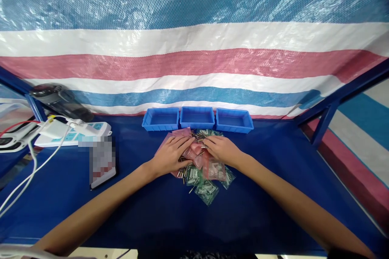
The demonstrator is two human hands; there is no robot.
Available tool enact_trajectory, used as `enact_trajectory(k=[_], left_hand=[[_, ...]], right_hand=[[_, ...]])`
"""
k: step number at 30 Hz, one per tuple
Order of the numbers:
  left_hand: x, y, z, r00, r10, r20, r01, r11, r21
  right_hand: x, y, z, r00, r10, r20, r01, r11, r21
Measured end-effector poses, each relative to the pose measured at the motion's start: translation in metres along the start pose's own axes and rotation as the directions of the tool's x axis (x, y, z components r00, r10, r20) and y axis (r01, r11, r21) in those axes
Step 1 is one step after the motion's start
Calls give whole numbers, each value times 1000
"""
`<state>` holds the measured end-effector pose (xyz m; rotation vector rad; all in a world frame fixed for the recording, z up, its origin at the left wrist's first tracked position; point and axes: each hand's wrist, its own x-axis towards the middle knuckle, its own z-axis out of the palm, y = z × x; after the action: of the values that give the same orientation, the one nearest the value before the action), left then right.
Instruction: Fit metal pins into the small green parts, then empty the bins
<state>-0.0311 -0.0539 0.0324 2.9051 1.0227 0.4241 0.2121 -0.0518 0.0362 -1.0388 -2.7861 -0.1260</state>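
A heap of small bags and loose metal pins lies in the middle of the blue table. My left hand (173,154) rests on its left side, fingers stretched over a pink bag (184,132) and thumb apart. From the right, my right hand (223,149) reaches over the heap, fingers extended and slightly bent, the tips beside thin metal pins (199,154). Between both hands sit more pink bags (197,161). Nearer me are a clear pinkish bag (215,170) and green bags (207,191) with small pale pieces inside. Thin pins (182,173) poke out below my left hand.
Behind the heap, blue bins stand in a row: left (161,119), middle (197,117) and right (234,121). A phone (103,164), a power strip (100,128) with white cables (45,166) and a dark bottle (60,99) occupy the left. A striped tarp (194,64) hangs behind.
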Motion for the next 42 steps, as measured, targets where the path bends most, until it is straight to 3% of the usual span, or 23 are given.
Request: enact_trajectory(k=[5,9,16,21,25,29,33,36,39,42], left_hand=[[2,3,-7,999,14,30,-15,1000,27],[1,2,-5,997,73,-22,-73,997,21],[-1,0,5,975,203,-91,-198,978,61],[-1,3,7,961,267,-73,-264,963,54],[-2,2,3,963,256,-85,-250,966,70],[-4,2,2,966,234,-108,-226,971,81],[-2,5,3,986,154,-57,-149,984,94],[7,11,1,980,193,40,-196,975,102],[19,17,0,956,269,120,-281,954,107],[27,19,3,935,320,150,-339,933,124]], right_hand=[[-15,4,-14,998,-26,-64,27,1000,5],[-35,11,-18,990,-17,-139,19,1000,19],[-63,7,4,967,117,-225,-87,987,137],[-53,-7,14,951,235,-201,-183,952,245],[-46,-10,9,959,233,-159,-168,926,338],[-55,-4,4,957,262,-125,-205,915,347],[-68,-4,2,963,268,-5,-247,895,372],[-70,-9,4,953,296,67,-298,869,395],[-65,-14,7,943,326,71,-326,853,409],[-63,-15,8,938,347,-7,-314,858,408]])
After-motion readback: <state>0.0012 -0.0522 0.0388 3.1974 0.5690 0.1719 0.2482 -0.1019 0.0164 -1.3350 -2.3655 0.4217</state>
